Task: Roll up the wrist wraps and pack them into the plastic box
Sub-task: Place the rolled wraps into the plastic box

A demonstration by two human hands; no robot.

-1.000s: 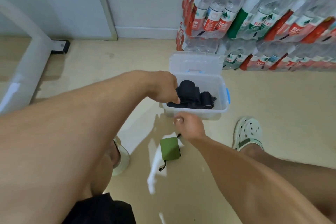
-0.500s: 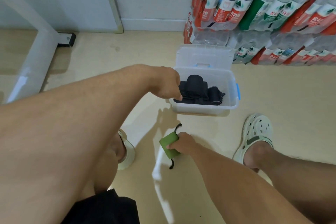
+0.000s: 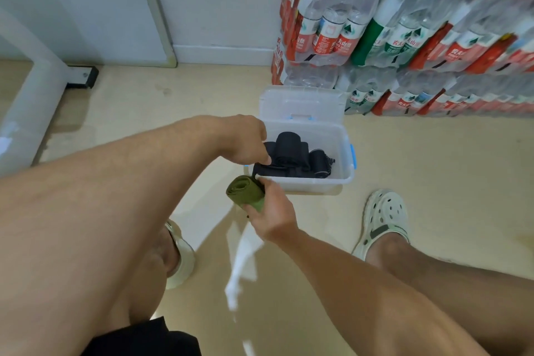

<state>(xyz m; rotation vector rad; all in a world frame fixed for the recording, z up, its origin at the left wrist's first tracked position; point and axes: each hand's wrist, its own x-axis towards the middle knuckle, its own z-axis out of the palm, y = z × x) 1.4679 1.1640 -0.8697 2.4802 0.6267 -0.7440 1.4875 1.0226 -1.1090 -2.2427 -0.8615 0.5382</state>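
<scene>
1. A clear plastic box (image 3: 344, 150) sits on a beige floor (image 3: 433, 182), its lid (image 3: 302, 101) swung up at the far side and leaning toward stacked packs of water bottles (image 3: 404, 37) just behind it.

2. Bare floor lies right of the box out to the frame edge; on its left, floor runs back to a white wall (image 3: 216, 9) and a white table leg (image 3: 26, 101) with a black foot.

3. Inside the box lie dark rolled wrist wraps (image 3: 291, 153), bunched toward its left half. At least three rolls can be made out; the exact number cannot be told. The box's right end shows bare bottom.

4. The left hand (image 3: 245, 139) reaches over the box's left rim, fingers curled down onto the dark wraps; whether it grips one cannot be told.

5. The right hand (image 3: 271, 214) is just in front of the box's near-left corner, gripping one green rolled wrap (image 3: 245, 192), its spiral end facing the camera. The roll is lifted off the floor, outside the box and close to its rim.

6. Two pale clogs: one (image 3: 385, 220) in front of the box's right corner, one (image 3: 179, 254) in front of the box to its left, partly hidden by the left arm.
</scene>
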